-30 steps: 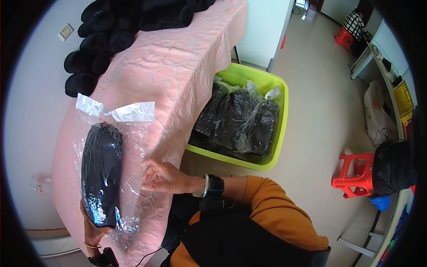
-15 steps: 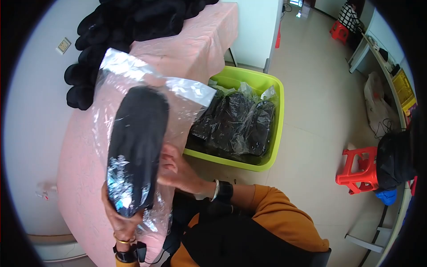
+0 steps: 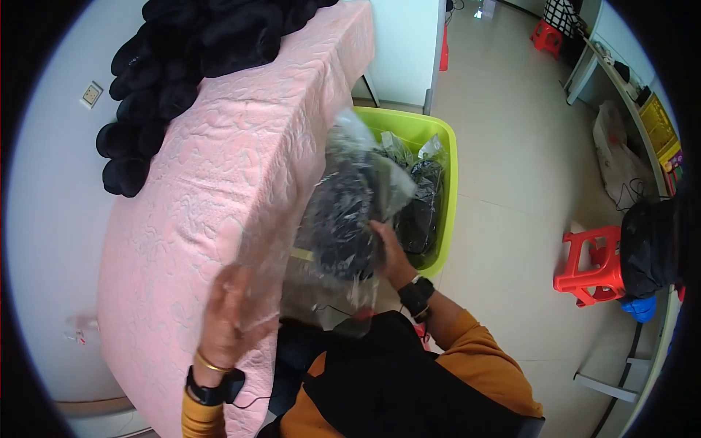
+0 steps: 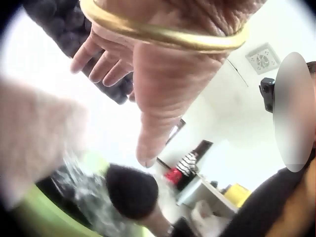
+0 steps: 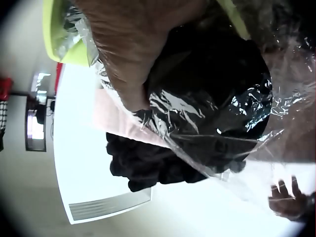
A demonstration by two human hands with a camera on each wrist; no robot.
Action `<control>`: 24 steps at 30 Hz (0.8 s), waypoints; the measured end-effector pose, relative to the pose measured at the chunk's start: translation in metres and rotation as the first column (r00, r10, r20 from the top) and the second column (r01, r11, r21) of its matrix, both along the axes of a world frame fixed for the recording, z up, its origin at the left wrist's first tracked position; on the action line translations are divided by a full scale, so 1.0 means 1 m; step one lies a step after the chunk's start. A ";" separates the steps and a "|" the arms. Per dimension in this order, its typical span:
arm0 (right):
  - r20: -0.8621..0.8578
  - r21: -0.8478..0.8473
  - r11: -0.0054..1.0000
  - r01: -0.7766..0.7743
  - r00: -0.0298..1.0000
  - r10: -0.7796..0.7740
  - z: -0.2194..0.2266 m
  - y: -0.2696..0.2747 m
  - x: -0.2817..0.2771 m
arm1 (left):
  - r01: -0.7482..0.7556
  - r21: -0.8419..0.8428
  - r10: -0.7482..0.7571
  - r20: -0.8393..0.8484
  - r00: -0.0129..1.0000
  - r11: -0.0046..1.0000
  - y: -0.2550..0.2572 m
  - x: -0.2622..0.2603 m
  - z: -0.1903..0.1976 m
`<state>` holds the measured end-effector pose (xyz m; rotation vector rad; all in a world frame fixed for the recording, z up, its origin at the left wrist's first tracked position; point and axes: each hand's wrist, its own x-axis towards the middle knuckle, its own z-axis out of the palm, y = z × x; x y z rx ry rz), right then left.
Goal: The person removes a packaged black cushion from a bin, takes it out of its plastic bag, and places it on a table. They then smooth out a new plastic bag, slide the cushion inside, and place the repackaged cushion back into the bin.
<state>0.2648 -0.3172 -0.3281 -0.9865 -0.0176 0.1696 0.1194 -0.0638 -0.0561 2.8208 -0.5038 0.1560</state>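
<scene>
A black padded item in a clear plastic bag (image 3: 342,219) hangs over the left part of the green tub (image 3: 450,197), blurred by motion. My right hand (image 3: 394,255) grips its right side, and in the right wrist view the thumb of the right hand (image 5: 123,54) presses the bagged item (image 5: 212,98). My left hand (image 3: 228,314) is apart from the bag, above the pink cloth's edge, holding nothing. Its fingers look extended in the left wrist view, where the left hand (image 4: 153,74) shows palm and thumb.
Several bagged black items (image 3: 422,208) lie in the tub. Black padded items (image 3: 241,36) are heaped at the far end of the pink-covered table (image 3: 212,168). A red stool (image 3: 591,266) stands on the right, and a person (image 3: 562,16) sits far back.
The bagged item has moved right, from above the pink cloth to over the tub, carried by my right hand. My left hand has let go of its lower end.
</scene>
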 end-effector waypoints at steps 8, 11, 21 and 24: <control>0.008 -0.142 0.972 0.189 0.982 -0.190 0.013 0.009 0.063 | -0.189 0.446 0.377 -0.384 0.843 0.875 0.095 -0.031 -0.005; 0.075 -0.201 0.979 0.033 0.997 -0.018 0.037 0.081 0.072 | -0.222 0.500 0.417 -0.320 0.851 0.837 0.080 -0.032 -0.012; 0.033 0.022 0.767 -0.641 0.768 0.640 0.030 0.153 0.009 | -0.203 0.480 0.389 -0.327 0.861 0.854 0.085 -0.030 -0.017; -0.186 0.521 0.676 -0.521 0.704 0.685 0.025 0.150 0.003 | -0.210 0.477 0.395 -0.328 0.858 0.854 0.085 -0.033 -0.016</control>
